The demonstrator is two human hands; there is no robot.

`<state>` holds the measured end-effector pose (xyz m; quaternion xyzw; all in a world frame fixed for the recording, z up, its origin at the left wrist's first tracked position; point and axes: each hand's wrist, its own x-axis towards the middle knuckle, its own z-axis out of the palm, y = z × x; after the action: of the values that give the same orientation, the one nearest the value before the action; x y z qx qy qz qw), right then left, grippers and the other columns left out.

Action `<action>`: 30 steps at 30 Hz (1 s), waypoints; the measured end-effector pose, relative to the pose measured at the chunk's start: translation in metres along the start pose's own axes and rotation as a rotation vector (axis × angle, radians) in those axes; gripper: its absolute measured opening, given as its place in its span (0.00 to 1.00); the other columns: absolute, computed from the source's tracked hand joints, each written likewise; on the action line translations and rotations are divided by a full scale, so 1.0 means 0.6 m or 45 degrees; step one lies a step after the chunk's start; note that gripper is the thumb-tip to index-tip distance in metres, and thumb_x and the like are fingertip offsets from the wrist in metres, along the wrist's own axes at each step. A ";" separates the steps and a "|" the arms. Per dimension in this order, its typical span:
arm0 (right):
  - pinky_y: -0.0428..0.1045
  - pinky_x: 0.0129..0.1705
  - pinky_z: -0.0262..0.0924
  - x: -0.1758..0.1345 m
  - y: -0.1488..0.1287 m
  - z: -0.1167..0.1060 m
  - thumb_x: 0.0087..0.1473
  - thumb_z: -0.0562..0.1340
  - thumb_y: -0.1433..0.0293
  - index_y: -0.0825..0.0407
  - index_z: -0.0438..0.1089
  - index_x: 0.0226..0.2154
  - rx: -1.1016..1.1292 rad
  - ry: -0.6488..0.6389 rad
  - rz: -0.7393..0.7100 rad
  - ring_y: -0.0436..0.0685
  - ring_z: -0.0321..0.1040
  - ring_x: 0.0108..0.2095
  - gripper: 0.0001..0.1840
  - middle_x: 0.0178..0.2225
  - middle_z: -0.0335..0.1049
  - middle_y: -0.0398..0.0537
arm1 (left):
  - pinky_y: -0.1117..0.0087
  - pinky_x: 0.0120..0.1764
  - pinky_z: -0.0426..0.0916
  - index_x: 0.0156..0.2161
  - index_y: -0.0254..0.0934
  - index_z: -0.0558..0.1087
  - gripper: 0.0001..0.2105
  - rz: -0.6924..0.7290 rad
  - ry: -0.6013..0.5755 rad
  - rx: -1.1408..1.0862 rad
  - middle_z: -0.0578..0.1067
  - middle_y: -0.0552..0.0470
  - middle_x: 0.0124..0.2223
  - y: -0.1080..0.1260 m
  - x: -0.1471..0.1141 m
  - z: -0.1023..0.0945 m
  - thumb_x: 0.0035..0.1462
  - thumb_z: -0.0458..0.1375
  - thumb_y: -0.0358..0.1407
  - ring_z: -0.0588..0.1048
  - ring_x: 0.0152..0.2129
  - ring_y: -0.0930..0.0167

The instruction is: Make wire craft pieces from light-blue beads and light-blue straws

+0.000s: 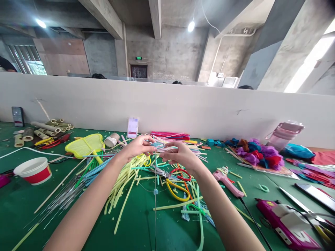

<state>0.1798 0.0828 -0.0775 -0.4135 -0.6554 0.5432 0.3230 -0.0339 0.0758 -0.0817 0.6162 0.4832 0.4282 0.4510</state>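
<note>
My left hand (pixel 141 145) is closed in a pinch, holding the top of a thin wire (pixel 155 223) at a small light blue piece (pixel 156 144). The wire hangs straight down, with a second light blue piece (pixel 156 191) lower on it. My right hand (pixel 181 155) is beside it on the right, fingers curled and pressed together near the same blue piece; what lies between its fingertips is too small to make out. Below the hands lie scissors (pixel 178 190) with yellow and red handles, among pale yellow fuzzy stems (pixel 123 179).
A paper cup (pixel 35 170), a yellow fly swatter (pixel 85 145) and bare metal wires (pixel 64 195) lie left. A pink glue gun (pixel 227 183), a magenta power strip (pixel 284 221) and its cords are at right. A phone (pixel 133 127) leans against the white partition (pixel 167 108).
</note>
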 end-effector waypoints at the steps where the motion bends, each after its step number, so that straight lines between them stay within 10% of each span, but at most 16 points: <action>1: 0.46 0.33 0.66 -0.001 -0.001 0.003 0.48 0.72 0.68 0.52 0.66 0.48 0.027 0.015 0.006 0.56 0.78 0.36 0.26 0.37 0.81 0.51 | 0.67 0.34 0.69 0.43 0.35 0.72 0.19 0.009 0.036 -0.002 0.78 0.51 0.33 0.001 -0.001 0.001 0.47 0.70 0.38 0.76 0.28 0.69; 13: 0.49 0.33 0.65 0.009 0.006 0.036 0.43 0.74 0.74 0.54 0.57 0.56 0.055 0.126 0.012 0.58 0.78 0.34 0.41 0.29 0.81 0.48 | 0.66 0.38 0.70 0.45 0.36 0.73 0.19 0.109 0.075 0.021 0.80 0.47 0.38 -0.003 0.000 0.003 0.50 0.69 0.40 0.79 0.35 0.65; 30: 0.45 0.35 0.67 -0.001 -0.008 0.008 0.54 0.68 0.57 0.55 0.76 0.38 0.034 -0.016 -0.090 0.54 0.78 0.38 0.17 0.40 0.81 0.54 | 0.66 0.38 0.71 0.43 0.36 0.75 0.13 0.126 0.101 0.094 0.80 0.50 0.34 0.019 -0.012 0.002 0.52 0.67 0.36 0.78 0.32 0.68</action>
<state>0.1750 0.0801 -0.0735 -0.3823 -0.6644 0.5426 0.3435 -0.0316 0.0672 -0.0717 0.6381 0.4851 0.4560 0.3868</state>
